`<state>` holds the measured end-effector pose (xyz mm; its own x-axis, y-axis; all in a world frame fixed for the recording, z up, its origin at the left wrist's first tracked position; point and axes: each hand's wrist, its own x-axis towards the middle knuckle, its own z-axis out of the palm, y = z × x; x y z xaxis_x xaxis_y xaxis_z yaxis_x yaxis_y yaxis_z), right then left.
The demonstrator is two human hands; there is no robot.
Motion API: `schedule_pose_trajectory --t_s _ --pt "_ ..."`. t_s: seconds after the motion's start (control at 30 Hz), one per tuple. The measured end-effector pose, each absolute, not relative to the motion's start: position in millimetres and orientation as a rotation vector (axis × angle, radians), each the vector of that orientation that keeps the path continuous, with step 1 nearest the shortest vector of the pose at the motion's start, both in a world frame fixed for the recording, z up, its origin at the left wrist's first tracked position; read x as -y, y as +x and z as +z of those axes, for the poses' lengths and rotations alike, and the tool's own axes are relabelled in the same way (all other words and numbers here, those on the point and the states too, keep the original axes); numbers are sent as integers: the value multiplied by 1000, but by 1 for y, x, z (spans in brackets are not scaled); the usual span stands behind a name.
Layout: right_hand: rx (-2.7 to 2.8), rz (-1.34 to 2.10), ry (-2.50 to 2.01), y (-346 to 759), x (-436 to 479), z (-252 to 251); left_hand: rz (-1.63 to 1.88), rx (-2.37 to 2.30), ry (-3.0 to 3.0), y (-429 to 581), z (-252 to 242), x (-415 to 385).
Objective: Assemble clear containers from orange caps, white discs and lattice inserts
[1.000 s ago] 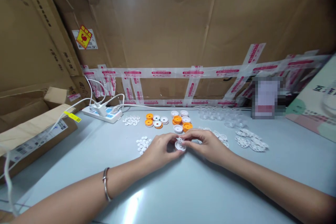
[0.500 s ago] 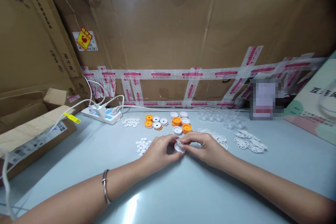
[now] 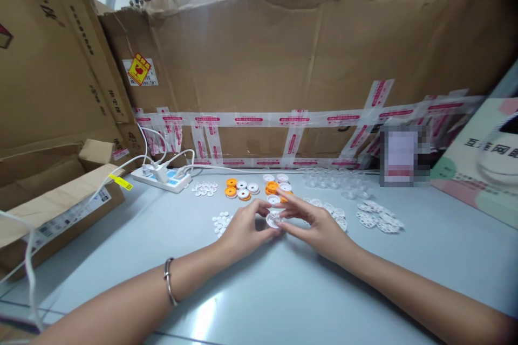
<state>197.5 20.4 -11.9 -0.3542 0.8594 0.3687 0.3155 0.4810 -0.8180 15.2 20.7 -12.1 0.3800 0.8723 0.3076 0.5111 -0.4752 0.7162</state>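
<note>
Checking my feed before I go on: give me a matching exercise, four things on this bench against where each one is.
1 power strip
2 white round part
3 bracelet
4 perforated white discs

A around the left wrist
B on the table, right of the right hand
C between the left hand and the right hand, at their fingertips
D far left of the table, near the cardboard wall

Pairs: 1-D, 2-C, 3-A, 4-B

Bright overhead light, table glare, edges warped.
</note>
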Motion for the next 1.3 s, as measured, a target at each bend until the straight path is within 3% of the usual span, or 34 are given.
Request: schedule_pose_trajectory --t_s 0.17,0.3,0.63,1.3 --pt "1739 703 -1036 226 -36 3 990 -1225 2054 12 -1 -12" --pt "1729 321 -1424 286 -71 13 1019 -1207 1935 13 2 -10" --pt "1915 105 -1665 341 -103 1 1080 -1101 1697 13 -5 -16" --pt "1938 103 -1687 331 -93 12 1061 -1084 1202 16 7 -11"
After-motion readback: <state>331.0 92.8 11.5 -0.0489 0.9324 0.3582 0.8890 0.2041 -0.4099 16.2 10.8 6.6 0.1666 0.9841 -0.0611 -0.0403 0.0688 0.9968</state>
